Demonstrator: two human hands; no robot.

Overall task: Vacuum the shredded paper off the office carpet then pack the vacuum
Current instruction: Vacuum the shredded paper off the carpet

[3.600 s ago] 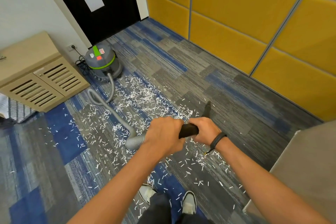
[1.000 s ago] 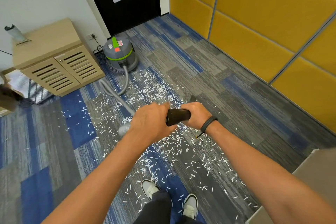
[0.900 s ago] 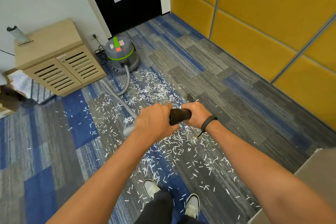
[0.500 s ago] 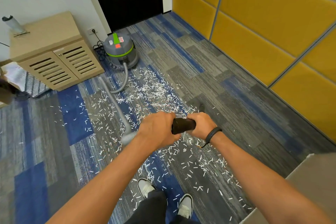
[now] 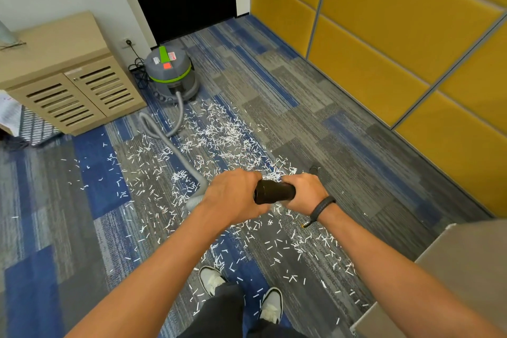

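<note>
Half a second on, the head view has tipped down and both hands have slid lower in the frame, the nozzle tip [image 5: 315, 170] now showing past the right knuckles on bare grey carpet [image 5: 343, 129], so by my reading the sweep is working the right edge of the mess. Left hand [image 5: 233, 195] and right hand [image 5: 303, 192] each have their grip curled tight round the black wand [image 5: 274, 191]. Shredded paper [image 5: 219, 134] lies thick at centre frame and down toward the shoes [image 5: 212, 278], so plenty is left to do. The grey hose [image 5: 170, 143] snakes up to the vacuum canister [image 5: 171, 74] at upper left, beside the slatted cabinet [image 5: 68, 71]. Its labels show red and white, writing too small to read.
</note>
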